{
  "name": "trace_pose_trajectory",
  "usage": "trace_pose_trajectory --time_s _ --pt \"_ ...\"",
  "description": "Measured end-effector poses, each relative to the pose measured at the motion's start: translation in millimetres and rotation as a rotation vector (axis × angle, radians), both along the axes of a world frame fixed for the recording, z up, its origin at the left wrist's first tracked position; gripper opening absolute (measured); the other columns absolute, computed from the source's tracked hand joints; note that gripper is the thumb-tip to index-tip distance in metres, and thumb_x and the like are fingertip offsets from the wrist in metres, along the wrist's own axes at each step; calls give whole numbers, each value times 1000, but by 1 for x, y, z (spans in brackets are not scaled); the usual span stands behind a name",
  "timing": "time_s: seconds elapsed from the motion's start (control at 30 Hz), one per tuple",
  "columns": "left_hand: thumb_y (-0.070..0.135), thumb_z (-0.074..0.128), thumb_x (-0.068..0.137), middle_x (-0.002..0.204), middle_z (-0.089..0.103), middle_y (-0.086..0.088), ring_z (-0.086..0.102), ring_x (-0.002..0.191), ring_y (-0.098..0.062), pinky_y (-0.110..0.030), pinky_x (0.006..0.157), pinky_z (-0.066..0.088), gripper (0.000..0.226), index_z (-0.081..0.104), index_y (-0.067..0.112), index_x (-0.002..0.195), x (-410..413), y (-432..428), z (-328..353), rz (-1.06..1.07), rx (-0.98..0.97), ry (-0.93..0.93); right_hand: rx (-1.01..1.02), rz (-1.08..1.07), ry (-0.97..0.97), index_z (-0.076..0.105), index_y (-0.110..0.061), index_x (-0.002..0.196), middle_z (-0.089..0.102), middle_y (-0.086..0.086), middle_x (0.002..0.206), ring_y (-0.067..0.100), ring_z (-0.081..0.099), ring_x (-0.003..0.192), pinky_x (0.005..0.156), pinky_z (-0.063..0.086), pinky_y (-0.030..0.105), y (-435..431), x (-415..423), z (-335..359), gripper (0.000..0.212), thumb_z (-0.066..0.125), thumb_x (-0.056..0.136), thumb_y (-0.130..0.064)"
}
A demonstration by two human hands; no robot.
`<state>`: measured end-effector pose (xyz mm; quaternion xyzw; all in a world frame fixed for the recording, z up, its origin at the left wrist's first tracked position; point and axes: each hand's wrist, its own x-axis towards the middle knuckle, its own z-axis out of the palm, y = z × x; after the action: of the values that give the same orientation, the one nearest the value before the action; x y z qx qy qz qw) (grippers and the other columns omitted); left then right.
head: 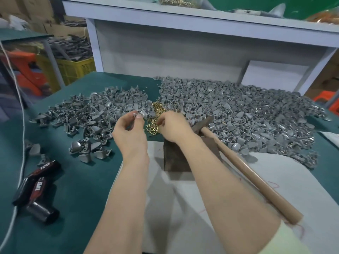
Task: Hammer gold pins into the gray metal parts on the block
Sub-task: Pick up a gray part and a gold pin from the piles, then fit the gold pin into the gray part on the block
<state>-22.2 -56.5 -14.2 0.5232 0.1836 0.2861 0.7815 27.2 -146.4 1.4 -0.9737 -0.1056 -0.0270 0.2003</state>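
Presently, in the head view, the left hand pinches one gray metal part between thumb and fingertips, just left of the gold pins. The right hand curls its fingers into those pins; whether it holds one cannot be told. The hammer lies ungripped, its handle crossing the dark block.
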Motion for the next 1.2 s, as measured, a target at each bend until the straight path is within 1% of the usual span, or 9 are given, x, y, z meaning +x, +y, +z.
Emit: trace_pose_trajectory --time_s 0.1,0.2,0.4,0.6,0.7,0.77,0.87,1.0,1.2 --pt "8 62 89 90 64 -1 61 84 -10 -17 75 47 13 61 20 85 -1 0 0 41 -46 -21 -178 -13 40 63 -10 106 64 9 107 28 61 96 74 46 32 22 9 -7 22 58 84 -10" --pt "7 62 89 85 65 1 62 79 -8 -15 72 47 10 63 17 85 -3 -3 2 43 -91 -42 -261 -21 119 59 -8 108 61 12 110 31 59 100 74 42 35 32 13 -9 24 57 84 -7" --pt "13 63 90 85 65 5 61 82 -6 -21 80 52 4 66 17 89 -5 -6 4 42 -2 -21 -224 -29 124 58 -5 108 61 14 112 32 58 104 79 44 36 35 13 -9 25 54 84 -3" --pt "16 63 90 87 66 6 59 81 -7 -17 71 48 11 64 26 83 -7 -12 6 8 71 -26 -213 0 126 60 -6 101 64 9 106 29 60 95 78 47 32 33 18 -11 16 52 89 -13" --pt "13 63 89 82 66 7 59 77 -6 -12 67 47 15 64 26 81 -8 -15 8 -52 94 -80 -169 -58 24 60 -3 95 62 12 96 29 60 90 71 44 31 19 17 1 11 53 87 -4" --pt "12 64 89 84 68 6 62 80 -6 -14 73 48 17 65 26 80 -9 -16 9 -153 155 -128 -57 -129 -70 59 -1 89 63 12 94 27 61 87 70 45 28 -4 13 13 7 53 89 -3" --pt "17 66 87 89 68 7 59 87 -9 -21 82 45 10 66 26 84 -13 -24 8 -328 515 -104 282 -206 -91 58 -14 72 59 -2 69 11 58 61 56 41 23 -50 -8 25 25 51 96 -19" --pt "24 69 85 85 66 14 60 90 -10 -34 93 40 16 61 36 77 -20 -41 2 -492 912 3 811 -224 7 56 -13 77 61 2 64 11 57 55 57 49 24 -99 -52 21 20 51 93 -3" --pt "35 64 87 98 61 16 52 107 -13 -31 83 21 3 67 34 89 -21 -45 -3 -441 1238 161 1013 -181 0 55 -10 81 63 9 71 4 63 52 55 52 15 -111 -77 0 23 46 93 6"
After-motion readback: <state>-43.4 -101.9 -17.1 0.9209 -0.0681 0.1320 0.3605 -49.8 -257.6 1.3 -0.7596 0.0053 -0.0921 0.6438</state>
